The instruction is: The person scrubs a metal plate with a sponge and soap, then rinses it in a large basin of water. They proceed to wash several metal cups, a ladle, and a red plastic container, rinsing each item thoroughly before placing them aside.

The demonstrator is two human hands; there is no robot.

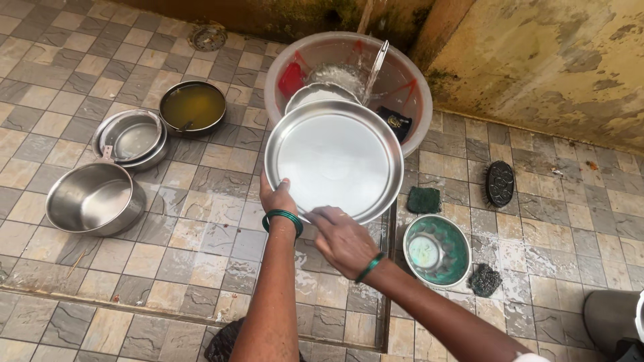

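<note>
Wet grey and tan floor tiles (201, 174) spread below a stained, mossy wall (537, 60), and a thin stream of water (373, 70) falls into a large translucent pink basin (409, 80) standing against that wall. A round steel plate (333, 157) is held tilted above the basin's near rim, its inner face toward the camera. The left hand (277, 198) clasps the plate's lower left edge, its grip pinching the rim with the thumb on the inner face. The right hand (343, 239) lies against the plate's lower edge, fingers curled at the rim; whether its grip truly pinches the plate cannot be told. Both wrists wear green bangles. Inside the basin sit another steel dish (315, 94) and a red object (291, 77). Left on the floor are a pot of yellowish liquid (194, 107), stacked steel bowls (131, 137) and a steel pan (94, 199). Right of the hands lie a green scrub pad (424, 200), a teal bowl (437, 250), a dark scourer (485, 280) and a black brush (500, 183).
</note>
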